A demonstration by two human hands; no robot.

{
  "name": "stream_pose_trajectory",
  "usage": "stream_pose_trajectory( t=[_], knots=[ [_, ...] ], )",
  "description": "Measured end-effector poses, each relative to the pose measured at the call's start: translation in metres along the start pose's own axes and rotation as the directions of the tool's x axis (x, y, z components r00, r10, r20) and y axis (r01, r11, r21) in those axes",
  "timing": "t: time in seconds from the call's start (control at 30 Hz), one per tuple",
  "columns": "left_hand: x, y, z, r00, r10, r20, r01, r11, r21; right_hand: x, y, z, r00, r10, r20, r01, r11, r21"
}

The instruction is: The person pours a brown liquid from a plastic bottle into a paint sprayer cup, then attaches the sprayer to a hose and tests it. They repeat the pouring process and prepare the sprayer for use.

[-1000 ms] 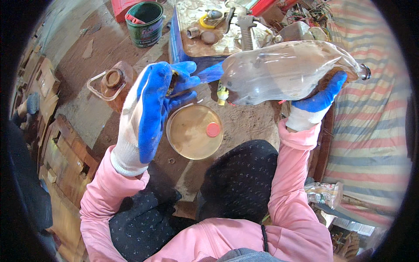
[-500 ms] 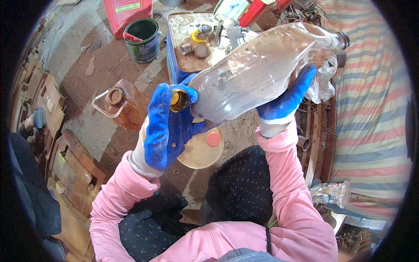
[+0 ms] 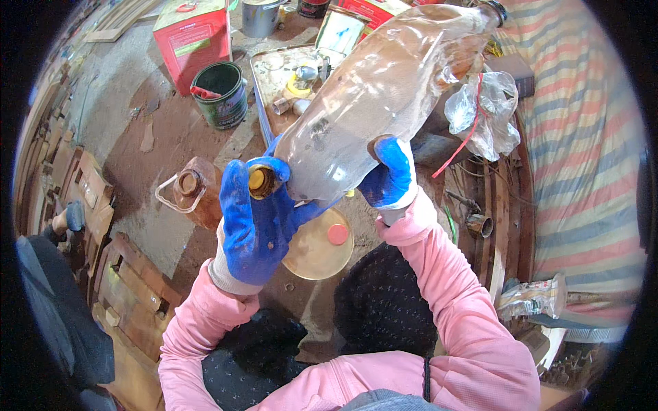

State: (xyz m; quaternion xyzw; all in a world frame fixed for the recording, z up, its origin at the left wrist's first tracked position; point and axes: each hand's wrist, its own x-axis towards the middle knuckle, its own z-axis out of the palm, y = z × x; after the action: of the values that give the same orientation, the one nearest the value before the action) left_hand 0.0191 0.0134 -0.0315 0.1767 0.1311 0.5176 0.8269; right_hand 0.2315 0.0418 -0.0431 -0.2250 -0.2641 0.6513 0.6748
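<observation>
A large, clear, dusty plastic bottle (image 3: 363,103) lies tilted across both my hands, its dark-capped neck up at the far right. My left hand (image 3: 257,219), in a blue and white glove, is closed at the bottle's base. Between its thumb and fingers it also pinches a small, round yellow-brown cap (image 3: 261,181). Under the bottle's near side, my gloved right hand (image 3: 392,172) grips it close to the base, thumb up against the plastic. Some brownish tint shows near the bottle's neck. The fingers behind the bottle are hidden.
A brownish jug (image 3: 199,198) with a white handle stands at left. Beyond are an open dark green can (image 3: 221,96), a red tin (image 3: 192,41) and a tray (image 3: 264,103) holding a spray gun. A round lid (image 3: 319,253) lies below my hands; a crumpled plastic bag (image 3: 483,116) is at right.
My right hand has slid from the bottle's middle toward its base. The bottle tips more steeply, its neck farther up. The surroundings have shifted lower in the view.
</observation>
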Motion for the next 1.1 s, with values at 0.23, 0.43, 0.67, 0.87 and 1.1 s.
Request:
stream_pose_trajectory(
  t=[0.23,0.43,0.67,0.87,1.1],
  knots=[
    [0.000,-0.010,-0.017,1.000,0.023,0.016,-0.025,0.988,0.152,0.004,-0.007,0.007,0.997,-0.053,-0.053,0.041,0.975,-0.218],
    [0.001,-0.003,-0.028,0.968,0.247,-0.033,-0.195,0.834,0.515,0.001,-0.014,-0.004,0.998,-0.029,0.060,0.057,0.850,-0.524],
    [0.004,0.051,-0.015,0.858,0.513,-0.007,-0.370,0.628,0.685,-0.010,0.001,-0.012,0.979,0.121,0.162,0.049,0.636,-0.770],
    [-0.008,0.076,0.006,0.761,0.648,0.025,-0.418,0.461,0.783,-0.028,0.015,-0.009,0.892,0.201,0.404,0.230,0.568,-0.790],
    [-0.032,0.068,-0.001,0.919,0.391,0.038,-0.258,0.527,0.809,-0.044,0.022,-0.016,0.902,0.308,0.303,0.074,0.581,-0.810]
  ],
)
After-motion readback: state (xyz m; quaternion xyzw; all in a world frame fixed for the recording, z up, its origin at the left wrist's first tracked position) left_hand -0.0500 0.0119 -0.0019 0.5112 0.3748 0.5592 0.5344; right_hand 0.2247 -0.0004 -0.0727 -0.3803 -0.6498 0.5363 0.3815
